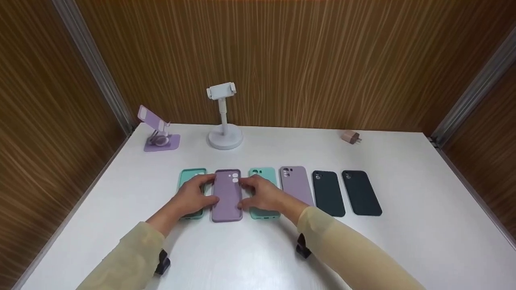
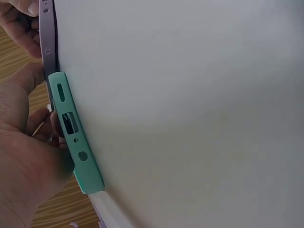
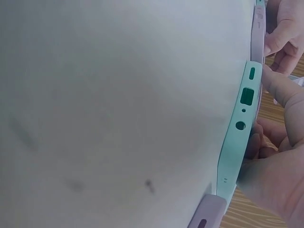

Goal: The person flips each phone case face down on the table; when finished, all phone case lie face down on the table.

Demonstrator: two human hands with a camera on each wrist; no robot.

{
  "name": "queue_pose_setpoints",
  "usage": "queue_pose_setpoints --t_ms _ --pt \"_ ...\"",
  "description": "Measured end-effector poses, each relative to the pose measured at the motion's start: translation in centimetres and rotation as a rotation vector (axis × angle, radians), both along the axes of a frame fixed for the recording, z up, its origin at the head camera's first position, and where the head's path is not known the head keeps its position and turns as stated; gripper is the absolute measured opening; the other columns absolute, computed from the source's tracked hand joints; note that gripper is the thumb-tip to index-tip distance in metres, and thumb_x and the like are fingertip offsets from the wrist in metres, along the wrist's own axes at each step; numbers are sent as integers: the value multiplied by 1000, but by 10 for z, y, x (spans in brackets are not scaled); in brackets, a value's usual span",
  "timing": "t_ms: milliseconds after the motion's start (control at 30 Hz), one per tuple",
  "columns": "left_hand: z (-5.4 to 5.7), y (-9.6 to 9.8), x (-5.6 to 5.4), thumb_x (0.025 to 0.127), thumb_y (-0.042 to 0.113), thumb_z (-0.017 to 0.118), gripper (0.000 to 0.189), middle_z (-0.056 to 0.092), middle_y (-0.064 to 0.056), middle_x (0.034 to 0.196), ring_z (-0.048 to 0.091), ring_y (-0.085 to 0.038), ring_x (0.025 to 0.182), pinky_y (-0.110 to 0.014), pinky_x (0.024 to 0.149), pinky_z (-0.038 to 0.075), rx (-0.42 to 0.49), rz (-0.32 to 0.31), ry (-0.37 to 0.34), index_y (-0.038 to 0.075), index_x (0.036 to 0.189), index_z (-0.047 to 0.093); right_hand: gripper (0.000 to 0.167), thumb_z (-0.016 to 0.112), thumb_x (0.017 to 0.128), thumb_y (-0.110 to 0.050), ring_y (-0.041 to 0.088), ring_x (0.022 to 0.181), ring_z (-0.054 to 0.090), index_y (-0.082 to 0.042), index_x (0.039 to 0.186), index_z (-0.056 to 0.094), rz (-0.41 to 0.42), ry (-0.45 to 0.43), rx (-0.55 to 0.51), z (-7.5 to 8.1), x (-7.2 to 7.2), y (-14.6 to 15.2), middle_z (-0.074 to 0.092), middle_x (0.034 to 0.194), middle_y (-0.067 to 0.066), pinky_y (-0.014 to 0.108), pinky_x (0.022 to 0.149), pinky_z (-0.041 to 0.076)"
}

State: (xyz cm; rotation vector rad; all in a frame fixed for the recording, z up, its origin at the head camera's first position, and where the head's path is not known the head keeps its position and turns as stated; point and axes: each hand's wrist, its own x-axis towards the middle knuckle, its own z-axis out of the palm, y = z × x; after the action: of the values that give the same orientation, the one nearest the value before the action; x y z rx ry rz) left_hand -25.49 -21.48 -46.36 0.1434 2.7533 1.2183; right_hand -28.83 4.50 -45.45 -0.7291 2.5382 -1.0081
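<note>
A purple phone case (image 1: 227,197) lies second from the left in a row of phone cases, its hollow inside facing up. My left hand (image 1: 191,196) holds its left edge, with the thumb low and the fingertips near the top corner. Along the opposite edge my right hand (image 1: 262,194) holds it in the same way. Under the left hand is a green phone case (image 2: 77,137), also hollow side up. Another green phone case (image 3: 237,133) lies back up beneath the right hand, partly covered. Both wrist views show the ports cut into the green cases' bottom ends.
To the right lie a second purple case (image 1: 296,183) and two dark cases, one (image 1: 328,193) beside the other (image 1: 361,192). Behind stand a purple folding phone stand (image 1: 161,141), a white phone stand (image 1: 225,137) and a pink charger plug (image 1: 350,137). Wood-grain panels enclose the white table (image 1: 250,257).
</note>
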Motion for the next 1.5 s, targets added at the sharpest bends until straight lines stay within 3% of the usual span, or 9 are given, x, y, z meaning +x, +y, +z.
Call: queue_pose_setpoints --t_ms 233,500,633,767,900,1067,1133,1367,1500 --pt "6 -1 1 93 18 82 72 50 -15 159 38 -37 152 -52 124 30 3 3 0 8 157 50 79 88 88 -28 24 124 59 -6 156 53 8 9 2 -2 2 -1 62 137 9 39 112 45" --pt "13 2 4 93 16 80 68 54 -17 155 48 -38 144 -53 118 40 28 -7 58 5 154 54 76 89 88 -27 23 121 58 -8 153 56 -4 13 7 -4 3 -3 63 134 8 39 112 45" --pt "16 5 4 91 14 78 68 55 -16 153 61 -31 116 -46 101 51 48 11 68 7 154 54 77 89 88 -28 24 122 58 -7 154 56 -3 10 10 -4 3 -3 63 136 9 41 113 45" --pt "18 8 5 89 9 76 67 60 -14 143 61 -19 88 -34 78 53 83 41 77 8 153 56 78 89 87 -29 24 121 58 -7 154 55 -2 8 12 -2 3 -3 63 135 9 41 112 45" --pt "19 12 5 86 4 73 67 65 -14 126 61 -14 77 -29 69 51 143 67 74 7 152 57 79 90 87 -28 24 121 58 -8 155 55 -9 9 17 0 3 -4 62 135 9 41 112 45" --pt "21 16 6 87 2 70 67 68 -12 104 60 -14 75 -29 67 50 208 107 37 10 152 57 80 89 87 -28 25 124 58 -7 155 54 -6 5 20 1 2 -4 62 138 10 42 114 44" --pt "22 18 6 88 2 69 66 68 -11 106 60 -15 77 -29 68 49 231 121 30 10 152 57 79 89 88 -27 24 123 58 -8 155 54 -5 7 17 1 2 -4 62 138 10 41 114 44" --pt "22 23 5 87 2 69 66 64 -13 136 63 -16 86 -28 73 51 304 147 13 11 152 58 71 90 86 -21 26 119 59 -2 148 60 17 76 -35 0 3 -2 64 132 13 43 109 48" --pt "21 25 4 88 2 71 65 59 -10 147 65 -17 90 -28 76 52 345 162 -5 10 152 58 74 91 86 -19 28 125 59 -3 150 58 9 91 -44 0 4 0 60 142 14 42 112 46"
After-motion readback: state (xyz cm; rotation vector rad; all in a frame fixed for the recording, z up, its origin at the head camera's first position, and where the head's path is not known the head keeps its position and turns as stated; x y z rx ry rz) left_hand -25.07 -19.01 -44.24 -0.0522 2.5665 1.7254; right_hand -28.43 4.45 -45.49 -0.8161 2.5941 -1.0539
